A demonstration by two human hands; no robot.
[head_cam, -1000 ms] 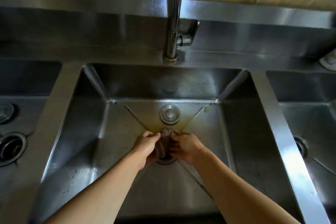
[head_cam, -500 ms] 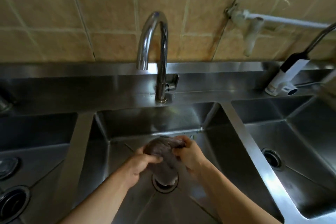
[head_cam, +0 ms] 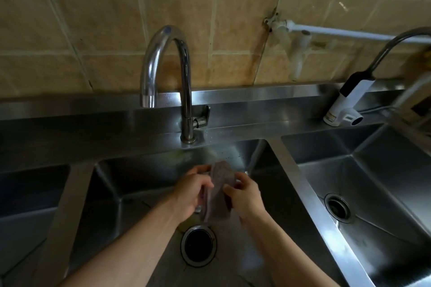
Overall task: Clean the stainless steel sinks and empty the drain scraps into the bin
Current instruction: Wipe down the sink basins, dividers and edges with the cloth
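Item: grey-brown damp cleaning cloth (head_cam: 220, 187), bunched and hanging lengthwise, held above the middle stainless steel sink basin (head_cam: 275, 193), just over its round open drain hole (head_cam: 198, 245). Left hand (head_cam: 190, 193): fingers curled round the cloth's left edge. Right hand (head_cam: 245, 196): fingers curled, pinching the cloth's right edge. Fixtures: curved chrome gooseneck tap (head_cam: 168, 72) behind the middle basin, no water seen running; right stainless steel basin (head_cam: 373, 182) with its own round drain (head_cam: 337, 208); left basin (head_cam: 28, 193), drain out of view; white-bodied electric tap (head_cam: 345, 105) at the right; beige tiled wall (head_cam: 93, 30). Progress, as judged: the wiping stage appears under way; a yellowish stain shows on the middle basin's back wall, so cleaning is likely unfinished. No drain scraps, strainer basket or bin are visible, so emptying seems still to do. Change from one second ago: the cloth, then pressed low at the drain, is raised clear of it, and the view has tilted upward to show the tap and wall.
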